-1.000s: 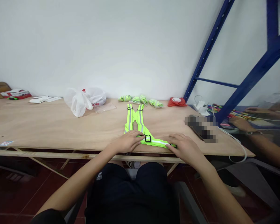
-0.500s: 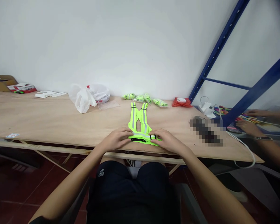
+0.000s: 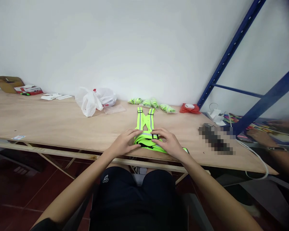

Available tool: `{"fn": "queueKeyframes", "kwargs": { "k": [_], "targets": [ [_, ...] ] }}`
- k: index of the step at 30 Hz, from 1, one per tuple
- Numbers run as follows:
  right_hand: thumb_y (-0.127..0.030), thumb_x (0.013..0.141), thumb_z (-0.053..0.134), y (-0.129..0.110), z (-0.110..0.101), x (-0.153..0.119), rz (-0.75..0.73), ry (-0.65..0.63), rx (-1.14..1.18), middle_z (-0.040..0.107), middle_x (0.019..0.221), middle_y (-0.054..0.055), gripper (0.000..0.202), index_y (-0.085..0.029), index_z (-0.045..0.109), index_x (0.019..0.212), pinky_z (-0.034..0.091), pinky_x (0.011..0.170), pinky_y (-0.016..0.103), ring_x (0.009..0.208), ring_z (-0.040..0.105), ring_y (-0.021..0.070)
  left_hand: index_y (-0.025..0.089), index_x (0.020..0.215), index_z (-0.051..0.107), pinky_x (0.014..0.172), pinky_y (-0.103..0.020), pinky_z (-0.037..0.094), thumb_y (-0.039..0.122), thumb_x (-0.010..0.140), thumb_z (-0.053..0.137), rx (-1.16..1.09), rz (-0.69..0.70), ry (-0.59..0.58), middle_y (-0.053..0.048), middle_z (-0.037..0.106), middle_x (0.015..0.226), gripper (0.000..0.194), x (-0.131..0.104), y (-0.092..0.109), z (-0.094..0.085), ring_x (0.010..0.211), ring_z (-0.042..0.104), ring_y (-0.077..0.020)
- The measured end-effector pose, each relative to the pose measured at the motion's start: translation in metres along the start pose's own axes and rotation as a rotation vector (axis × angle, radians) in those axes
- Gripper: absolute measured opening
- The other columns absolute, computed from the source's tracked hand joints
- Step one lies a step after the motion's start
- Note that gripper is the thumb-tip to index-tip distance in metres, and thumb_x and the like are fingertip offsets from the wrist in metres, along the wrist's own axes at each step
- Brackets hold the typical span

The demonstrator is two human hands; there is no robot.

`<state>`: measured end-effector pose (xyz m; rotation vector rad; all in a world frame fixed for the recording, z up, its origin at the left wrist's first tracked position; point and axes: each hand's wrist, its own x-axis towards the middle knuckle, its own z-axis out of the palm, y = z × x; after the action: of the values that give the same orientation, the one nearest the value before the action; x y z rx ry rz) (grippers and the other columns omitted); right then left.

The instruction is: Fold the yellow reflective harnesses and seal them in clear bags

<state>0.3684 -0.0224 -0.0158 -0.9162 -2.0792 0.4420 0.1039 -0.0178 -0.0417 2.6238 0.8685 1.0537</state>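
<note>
Head view. Fluorescent yellow-green strap vest with grey reflective stripes (image 3: 145,121) lies on a pale wooden worktop (image 3: 106,130), between and just ahead of the two hands; shoulder straps run away from them, lower part bunched in folds between the fingers. Left hand (image 3: 123,142): half-open, thumb and fingertips against the near left side of the folds; cannot tell whether it pinches. Right hand (image 3: 169,143): curved, fingers and thumb apart, at the fabric by a black rectangular buckle (image 3: 155,137); firmness of hold unclear. A strap end shows on the outer side of the right hand's wrist.

Beyond both hands, past the vest: yellow-green striped bundles in clear plastic (image 3: 167,108). Ahead and left of left hand: crumpled white plastic bag (image 3: 89,105). Ahead and right of right hand: red cloth-like bundle (image 3: 194,109). Right of right hand: dark object, pixelated (image 3: 215,139). Far right: another person's wrist with dark band (image 3: 277,148).
</note>
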Motion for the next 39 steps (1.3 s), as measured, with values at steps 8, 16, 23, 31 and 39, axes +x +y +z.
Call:
{"fn": "queueKeyframes", "kwargs": {
  "k": [8,16,23,31,39],
  "targets": [
    [-0.025,0.086,0.067,0.011,0.009,-0.015,0.064,0.009,0.01,0.067,0.117,0.009,0.021,-0.024,0.073,0.106,0.057,0.09,0.036,0.11,0.066,0.024,0.021,0.129,0.065,0.095,-0.04,0.053,0.021,0.098,0.051,0.232,0.11,-0.021,-0.011,0.067,0.127,0.034,-0.002,-0.005,0.006,0.112,0.063,-0.0249],
    [-0.026,0.088,0.067,0.031,0.008,-0.044,0.021,-0.093,-0.232,0.07,0.121,0.009,0.024,-0.026,0.075,0.111,0.055,0.098,0.042,0.113,0.067,0.0261,0.021,0.114,0.074,0.094,-0.04,0.054,0.02,0.098,0.048,0.29,0.162,-0.125,-0.008,0.072,0.122,0.03,-0.003,-0.012,0.008,0.107,0.065,-0.024],
    [-0.025,0.099,0.05,0.017,0.01,-0.05,-0.01,-0.091,-0.378,0.063,0.13,0.013,0.032,-0.025,0.074,0.119,0.055,0.099,0.043,0.119,0.064,0.0263,0.016,0.12,0.068,0.095,-0.043,0.052,0.014,0.097,0.044,0.489,0.105,-0.214,-0.014,0.066,0.127,0.033,-0.008,0.014,0.006,0.109,0.064,-0.0272],
    [-0.028,0.098,0.052,0.024,0.014,-0.052,-0.005,-0.01,-0.364,0.068,0.127,0.012,0.031,-0.023,0.07,0.123,0.056,0.099,0.041,0.116,0.067,0.0263,0.016,0.128,0.061,0.09,-0.042,0.048,0.015,0.097,0.046,0.563,-0.083,-0.25,-0.014,0.066,0.125,0.035,-0.011,0.045,0.014,0.109,0.063,-0.0297],
    [-0.029,0.096,0.055,0.029,0.016,-0.054,0.013,0.026,-0.336,0.074,0.12,0.012,0.021,-0.021,0.071,0.108,0.059,0.095,0.042,0.112,0.071,0.0277,0.014,0.136,0.054,0.098,-0.056,0.045,0.023,0.096,0.047,0.675,-0.218,-0.203,-0.024,0.054,0.142,0.041,-0.008,0.073,0.039,0.126,0.054,-0.0405]
  ]
}}
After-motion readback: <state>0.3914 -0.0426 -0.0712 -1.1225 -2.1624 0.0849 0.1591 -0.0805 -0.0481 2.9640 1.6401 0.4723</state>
